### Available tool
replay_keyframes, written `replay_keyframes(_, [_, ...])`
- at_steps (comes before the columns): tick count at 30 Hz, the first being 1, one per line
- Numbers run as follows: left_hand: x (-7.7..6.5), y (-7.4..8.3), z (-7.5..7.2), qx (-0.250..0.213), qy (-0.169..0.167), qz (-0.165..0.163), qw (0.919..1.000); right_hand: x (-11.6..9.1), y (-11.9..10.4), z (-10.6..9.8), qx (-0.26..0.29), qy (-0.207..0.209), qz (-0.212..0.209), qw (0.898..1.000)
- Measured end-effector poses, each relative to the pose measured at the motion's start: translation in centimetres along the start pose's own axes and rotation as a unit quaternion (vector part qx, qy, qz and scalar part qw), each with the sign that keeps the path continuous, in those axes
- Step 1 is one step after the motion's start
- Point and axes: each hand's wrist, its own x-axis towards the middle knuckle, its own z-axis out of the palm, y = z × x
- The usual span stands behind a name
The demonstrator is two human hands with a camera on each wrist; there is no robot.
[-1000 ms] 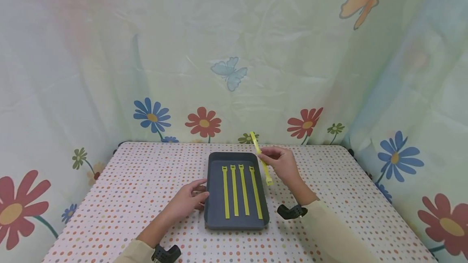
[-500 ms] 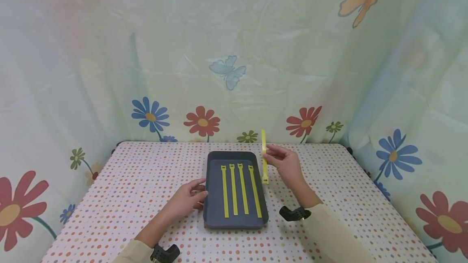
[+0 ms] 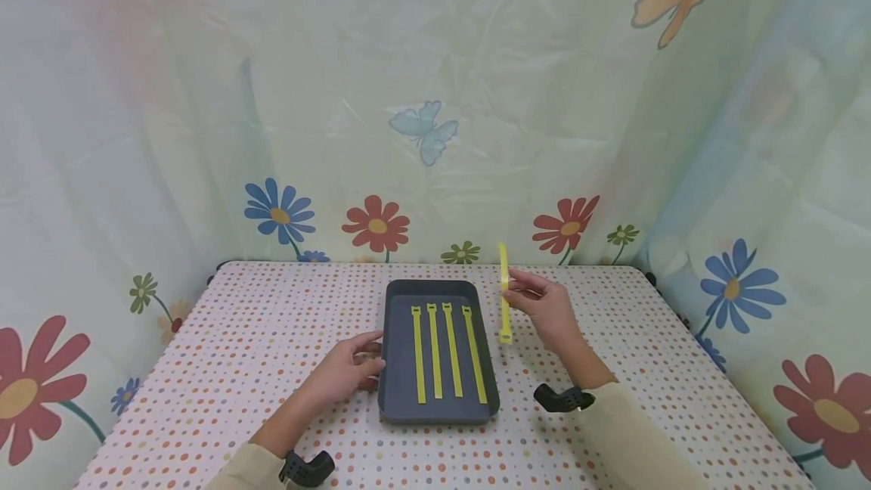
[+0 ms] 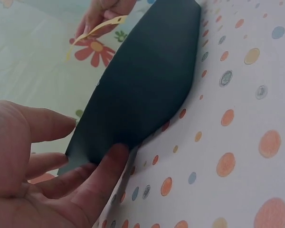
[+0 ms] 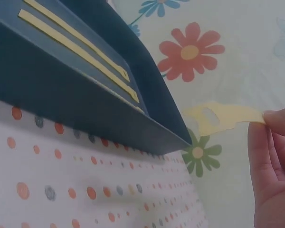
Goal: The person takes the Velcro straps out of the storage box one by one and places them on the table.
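1. Between the two hands, on a tabletop [image 3: 204, 399] with a white ground and coloured dots, sits a dark grey tray [image 3: 398, 354], its long sides running away from the person.
2. The right hand [image 3: 550, 312] pinches a yellow strap [image 3: 505, 314] between thumb and fingers, roughly midway along its length. This strap is held up to the left of that hand, near the tray's right rim but apart from it. It stands close to upright, with its slotted end below the fingertips and its plain end above them.
3. The left hand [image 3: 340, 370] is free of any grip; its fingers are spread and loosely bent, with fingertips touching the outside of the tray's left wall.
4. To the right of the left hand, inside the tray, four yellow straps [image 3: 435, 354] lie side by side, apart from one another. Their slotted ends point away from the person. The one nearest the right hand has a wider gap beside it and lies at a slight slant.
5. Just behind each hand, the wrist carries a black mount [image 3: 563, 399], and a pale beige sleeve [image 3: 633, 437] covers the forearm.
6. Beyond both hands hangs a pale green backdrop [image 3: 517, 97] printed with flowers and butterflies.
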Motion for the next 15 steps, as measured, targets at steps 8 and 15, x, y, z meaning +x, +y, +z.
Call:
replay_keyframes(8, [-0.2, 0.2, 0.1, 0.002, 0.002, 0.004, 1.0000, -0.2, 0.4, -1.1, -0.004, -0.005, 0.013, 1.000])
replay_keyframes(15, [-0.3, 0.4, 0.0, -0.005, 0.005, -0.003, 1.0000, -0.3, 1.0, -2.2, -0.041, -0.018, 0.027, 0.999])
